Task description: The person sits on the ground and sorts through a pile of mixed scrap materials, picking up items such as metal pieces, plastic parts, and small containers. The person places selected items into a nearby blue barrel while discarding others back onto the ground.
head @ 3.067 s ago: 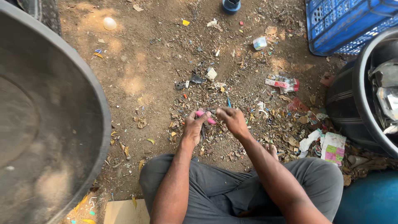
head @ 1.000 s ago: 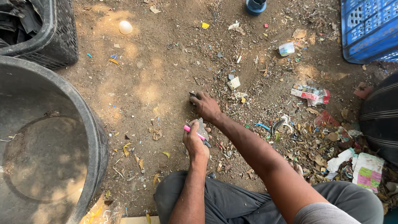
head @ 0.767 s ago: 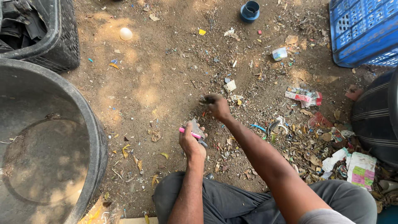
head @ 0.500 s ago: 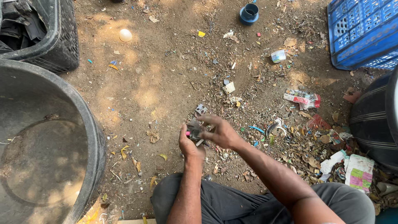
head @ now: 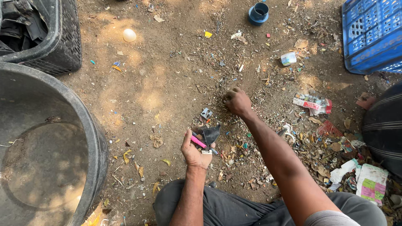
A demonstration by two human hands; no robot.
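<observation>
Left hand [head: 194, 151] closed in a grip on a bunch of small scraps: a pink stick [head: 198, 142] lies across the palm under the thumb, a black plastic piece [head: 210, 134] sticks out just above and to the right of the grip, touching the fingers. Right hand [head: 237, 101] is stretched out up and right of that grip, well apart from it, fingers curled down onto the dirt ground [head: 159, 92]; looks pinched shut, but cannot tell if anything is in it. A small grey scrap [head: 206, 113] lies on the ground between the two hands, just above the black piece. Big black tub [head: 90, 138] far left of the left grip, black basket [head: 63, 46] above it. Blue crate [head: 370, 35] far upper right, blue cup [head: 258, 12] at top, litter and wrappers [head: 312, 103] right of the right hand.
</observation>
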